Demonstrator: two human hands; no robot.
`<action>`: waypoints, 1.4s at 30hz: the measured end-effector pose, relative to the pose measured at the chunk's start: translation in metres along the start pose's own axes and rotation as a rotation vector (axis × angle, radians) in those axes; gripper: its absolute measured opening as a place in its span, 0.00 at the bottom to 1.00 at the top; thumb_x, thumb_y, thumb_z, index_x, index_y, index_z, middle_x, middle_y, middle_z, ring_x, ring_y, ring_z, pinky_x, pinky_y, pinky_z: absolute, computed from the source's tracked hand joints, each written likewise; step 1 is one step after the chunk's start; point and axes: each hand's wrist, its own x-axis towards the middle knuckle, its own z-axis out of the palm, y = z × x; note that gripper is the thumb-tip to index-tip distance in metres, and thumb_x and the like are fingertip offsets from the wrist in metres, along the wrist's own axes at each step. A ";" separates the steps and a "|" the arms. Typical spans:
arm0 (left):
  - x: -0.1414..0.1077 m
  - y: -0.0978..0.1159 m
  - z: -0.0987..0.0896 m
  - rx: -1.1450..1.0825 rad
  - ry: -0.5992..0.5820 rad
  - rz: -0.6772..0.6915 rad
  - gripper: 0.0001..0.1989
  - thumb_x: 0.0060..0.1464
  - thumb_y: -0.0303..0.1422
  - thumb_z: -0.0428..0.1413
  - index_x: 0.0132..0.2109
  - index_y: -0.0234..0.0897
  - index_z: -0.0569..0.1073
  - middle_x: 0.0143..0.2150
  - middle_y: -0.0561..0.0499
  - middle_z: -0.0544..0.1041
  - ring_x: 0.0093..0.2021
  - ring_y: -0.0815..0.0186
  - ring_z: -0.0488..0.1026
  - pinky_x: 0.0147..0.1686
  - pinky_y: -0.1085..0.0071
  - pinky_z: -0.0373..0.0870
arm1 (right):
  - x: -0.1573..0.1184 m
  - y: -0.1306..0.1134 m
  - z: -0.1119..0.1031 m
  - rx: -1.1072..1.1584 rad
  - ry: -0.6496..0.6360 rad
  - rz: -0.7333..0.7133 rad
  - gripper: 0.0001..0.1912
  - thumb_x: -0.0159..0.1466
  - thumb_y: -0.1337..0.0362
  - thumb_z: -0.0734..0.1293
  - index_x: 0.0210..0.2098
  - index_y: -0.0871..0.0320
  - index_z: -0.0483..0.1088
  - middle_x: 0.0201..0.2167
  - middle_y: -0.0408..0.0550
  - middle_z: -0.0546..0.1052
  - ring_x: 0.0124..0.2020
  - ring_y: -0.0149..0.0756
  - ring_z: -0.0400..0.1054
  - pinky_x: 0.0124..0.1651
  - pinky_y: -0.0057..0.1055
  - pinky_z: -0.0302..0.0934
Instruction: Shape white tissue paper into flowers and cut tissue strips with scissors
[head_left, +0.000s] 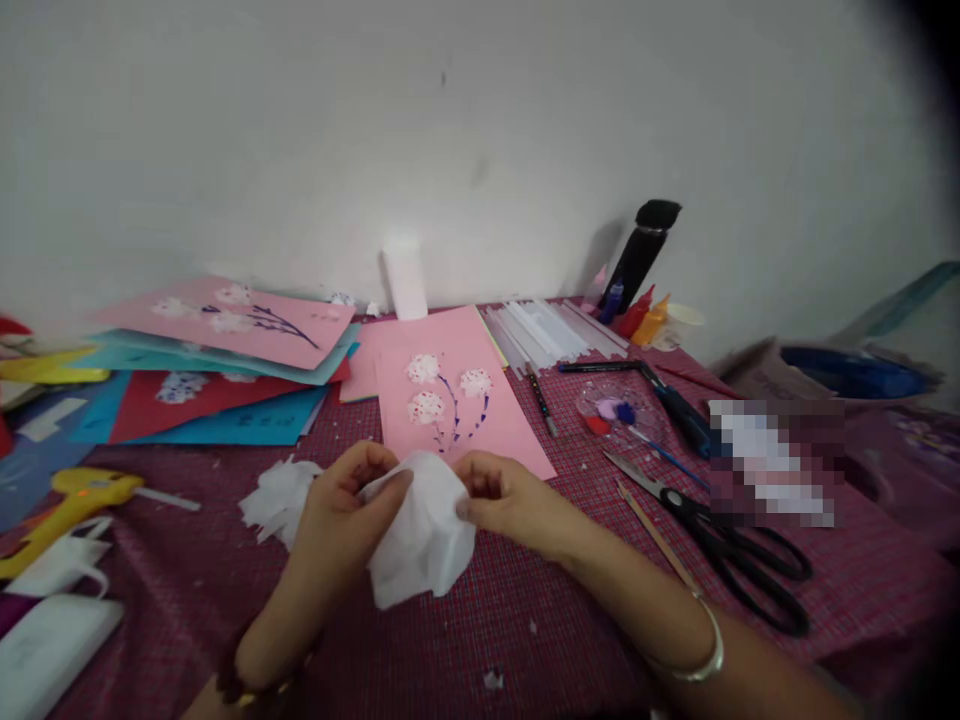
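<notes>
A sheet of thin white tissue paper hangs between my hands above the checked tablecloth, its lower edge loose and uneven. My left hand pinches the upper left side between thumb and fingers. With thumb and fingertips, my right hand grips the right edge. Behind my left wrist lies a pile of crumpled white tissue pieces. Just beyond my hands, a pink card bears three white tissue flowers with red specks and dark blue painted stems.
To the left are a yellow glue gun and stacked coloured cards. At right lie black-handled scissors, a pencil and a paint palette. Glue sticks, paint bottles and a black bottle stand or lie near the wall.
</notes>
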 end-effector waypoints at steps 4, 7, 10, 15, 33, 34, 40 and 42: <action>0.005 0.026 -0.008 0.214 0.035 0.210 0.06 0.52 0.36 0.55 0.32 0.39 0.71 0.27 0.55 0.74 0.28 0.67 0.71 0.27 0.74 0.64 | 0.000 -0.023 -0.008 -0.076 0.262 -0.154 0.12 0.55 0.65 0.68 0.39 0.59 0.66 0.28 0.41 0.69 0.28 0.29 0.62 0.30 0.27 0.56; 0.007 0.034 -0.009 0.625 0.188 0.514 0.05 0.56 0.33 0.52 0.38 0.40 0.72 0.32 0.52 0.77 0.31 0.63 0.74 0.31 0.71 0.64 | -0.006 -0.039 0.000 -0.228 0.503 -0.420 0.05 0.56 0.68 0.66 0.33 0.57 0.66 0.28 0.41 0.69 0.31 0.31 0.64 0.36 0.30 0.58; 0.006 0.027 0.000 0.950 0.259 0.744 0.08 0.57 0.29 0.49 0.41 0.38 0.72 0.32 0.49 0.76 0.32 0.60 0.74 0.30 0.68 0.61 | -0.011 -0.041 0.015 -0.199 0.384 -0.478 0.03 0.57 0.69 0.64 0.28 0.56 0.65 0.24 0.40 0.68 0.27 0.30 0.61 0.32 0.28 0.57; -0.004 0.012 0.023 0.876 -0.003 0.579 0.06 0.54 0.28 0.49 0.37 0.39 0.70 0.30 0.50 0.72 0.27 0.62 0.69 0.26 0.69 0.57 | -0.008 -0.019 0.024 0.054 0.155 -0.239 0.09 0.54 0.65 0.69 0.32 0.57 0.65 0.26 0.39 0.69 0.28 0.28 0.62 0.32 0.27 0.57; 0.015 -0.002 0.037 -0.232 -0.578 -0.169 0.03 0.46 0.31 0.55 0.28 0.37 0.69 0.22 0.57 0.70 0.22 0.71 0.69 0.24 0.75 0.68 | 0.000 -0.014 0.000 0.169 0.107 -0.021 0.07 0.54 0.66 0.70 0.26 0.59 0.66 0.22 0.36 0.69 0.24 0.25 0.62 0.32 0.26 0.59; 0.014 -0.002 0.039 -0.222 -0.552 -0.154 0.03 0.45 0.31 0.54 0.27 0.37 0.69 0.21 0.57 0.70 0.21 0.72 0.69 0.23 0.76 0.67 | 0.000 -0.013 0.000 0.153 0.128 -0.024 0.06 0.54 0.66 0.69 0.26 0.58 0.66 0.22 0.35 0.68 0.24 0.25 0.61 0.32 0.26 0.59; 0.010 0.000 0.043 -0.142 -0.381 -0.051 0.05 0.44 0.30 0.52 0.24 0.38 0.64 0.16 0.61 0.63 0.17 0.75 0.59 0.18 0.78 0.56 | -0.003 -0.011 -0.003 0.141 0.093 -0.042 0.04 0.57 0.65 0.68 0.31 0.58 0.68 0.25 0.38 0.73 0.27 0.27 0.68 0.36 0.29 0.65; 0.009 0.000 0.043 -0.114 -0.328 -0.028 0.05 0.43 0.30 0.52 0.22 0.38 0.64 0.16 0.61 0.62 0.17 0.75 0.57 0.18 0.78 0.54 | -0.004 -0.012 -0.003 0.156 0.048 -0.024 0.06 0.58 0.63 0.68 0.32 0.58 0.68 0.25 0.39 0.74 0.28 0.29 0.71 0.37 0.31 0.67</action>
